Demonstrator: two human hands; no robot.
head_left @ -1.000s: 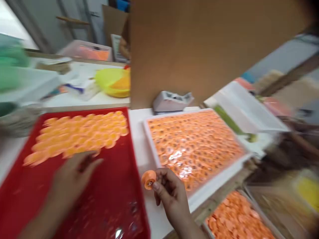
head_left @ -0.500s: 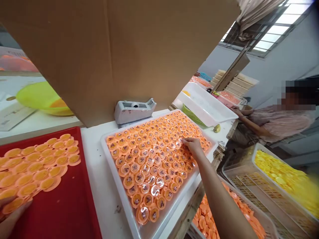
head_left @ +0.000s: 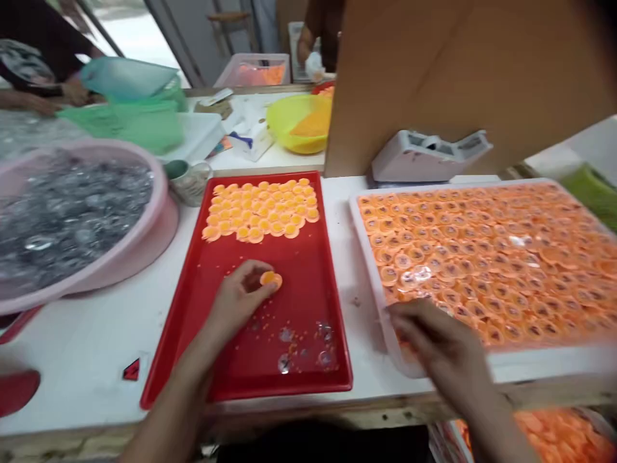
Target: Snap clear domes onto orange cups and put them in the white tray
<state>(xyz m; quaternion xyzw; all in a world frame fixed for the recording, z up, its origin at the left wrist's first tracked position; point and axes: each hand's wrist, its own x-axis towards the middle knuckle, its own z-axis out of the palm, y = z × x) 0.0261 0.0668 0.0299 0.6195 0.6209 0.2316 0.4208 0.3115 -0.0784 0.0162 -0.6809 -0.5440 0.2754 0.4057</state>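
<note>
The table [head_left: 96, 334] was just a white top with a rough wooden front edge [head_left: 366, 415], kinda grubby. A pink basin [head_left: 161, 225] sat on the left, mug [head_left: 190, 183] right beside it, then a red tray [head_left: 299, 276] and a whitish tray [head_left: 530, 361] with a tape dispenser [head_left: 414, 161] behind it, plus a little red-and-black scrap [head_left: 131, 370] near the red tray's corner.

Bright, patchy glare, blur (right hand [head_left: 442, 344])
</note>
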